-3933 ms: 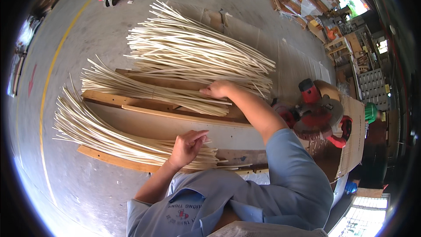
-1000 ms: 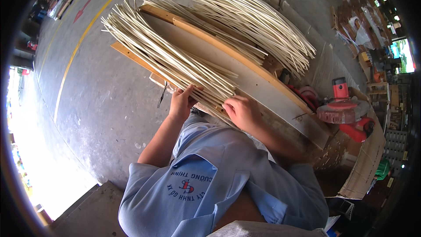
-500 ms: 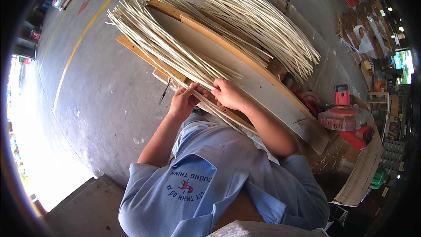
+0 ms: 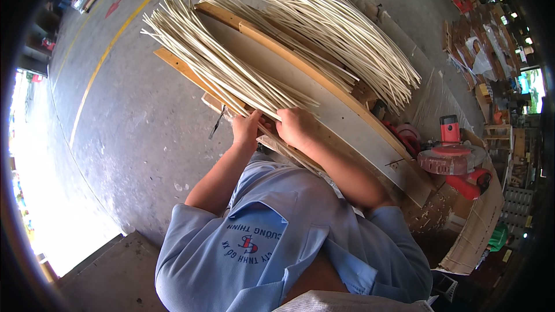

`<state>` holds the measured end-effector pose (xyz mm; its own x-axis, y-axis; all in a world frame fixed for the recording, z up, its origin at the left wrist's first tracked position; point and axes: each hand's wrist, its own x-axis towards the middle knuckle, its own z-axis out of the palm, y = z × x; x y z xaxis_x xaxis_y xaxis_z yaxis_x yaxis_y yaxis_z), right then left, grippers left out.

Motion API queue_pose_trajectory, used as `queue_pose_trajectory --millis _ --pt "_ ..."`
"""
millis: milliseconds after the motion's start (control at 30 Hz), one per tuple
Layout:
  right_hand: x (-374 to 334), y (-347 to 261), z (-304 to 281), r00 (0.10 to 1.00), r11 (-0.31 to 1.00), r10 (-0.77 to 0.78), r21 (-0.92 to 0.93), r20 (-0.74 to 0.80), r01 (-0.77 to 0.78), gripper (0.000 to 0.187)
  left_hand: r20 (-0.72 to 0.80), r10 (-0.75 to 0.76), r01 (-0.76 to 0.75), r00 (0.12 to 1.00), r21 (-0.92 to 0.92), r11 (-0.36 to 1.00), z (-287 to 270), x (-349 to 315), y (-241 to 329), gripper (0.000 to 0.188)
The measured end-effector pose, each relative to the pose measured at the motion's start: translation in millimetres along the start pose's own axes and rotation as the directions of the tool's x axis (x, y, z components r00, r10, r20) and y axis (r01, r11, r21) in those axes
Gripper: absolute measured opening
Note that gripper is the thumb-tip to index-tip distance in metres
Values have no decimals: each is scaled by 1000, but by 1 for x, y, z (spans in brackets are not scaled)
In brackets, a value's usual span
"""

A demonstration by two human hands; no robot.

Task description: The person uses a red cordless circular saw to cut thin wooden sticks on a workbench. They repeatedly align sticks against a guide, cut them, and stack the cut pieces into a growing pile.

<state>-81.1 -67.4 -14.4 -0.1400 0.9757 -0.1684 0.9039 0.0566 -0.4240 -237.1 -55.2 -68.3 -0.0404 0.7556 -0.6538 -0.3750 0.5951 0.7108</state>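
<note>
A bundle of thin, pale cane rods [image 4: 208,66] lies along a long wooden trough [image 4: 347,117] in front of me. My left hand [image 4: 247,129] is closed on a few cane rods at the trough's near edge, its thumb on top. Close beside it on the right, my right hand [image 4: 293,128] is curled with its fingertips pressed on rods by the bundle's near side. Its fingers are partly hidden behind the back of the hand. From between the hands, a few rods run down to the right, close to my body.
Beyond the trough lies a larger cane bundle [image 4: 347,37]. To the right stands a red power saw [image 4: 454,156] with a round guard, beside a cardboard sheet [image 4: 477,231]. A dark strip [image 4: 217,122] hangs near the trough's left side. Grey floor [image 4: 144,110] with a yellow line spreads leftward.
My left hand has shifted slightly right and up. My right hand has come slightly down and left, its fingers more curled. The bundles lie as before.
</note>
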Motion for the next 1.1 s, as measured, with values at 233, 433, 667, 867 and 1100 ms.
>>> queue_pose_trajectory --millis 233,433,667,867,1100 --pt "-5 -4 20 989 992 -91 -101 -118 79 14 1 13 -13 1000 64 998 1 0 3 8" --pt "-5 -4 22 968 979 -167 -145 -188 141 14 41 -8 7 999 31 999 -4 1 3 8" --pt "-2 -3 22 975 985 -154 -102 -159 139 11 -2 -24 24 1000 -5 1000 0 -1 3 13" --pt "11 -8 -7 1000 998 5 67 -1 -5 28 92 47 -42 995 -55 998 -6 -8 2 24" --pt "20 -8 -32 940 928 51 332 336 -169 37 72 21 -14 997 -108 994 -11 -12 -1 45"
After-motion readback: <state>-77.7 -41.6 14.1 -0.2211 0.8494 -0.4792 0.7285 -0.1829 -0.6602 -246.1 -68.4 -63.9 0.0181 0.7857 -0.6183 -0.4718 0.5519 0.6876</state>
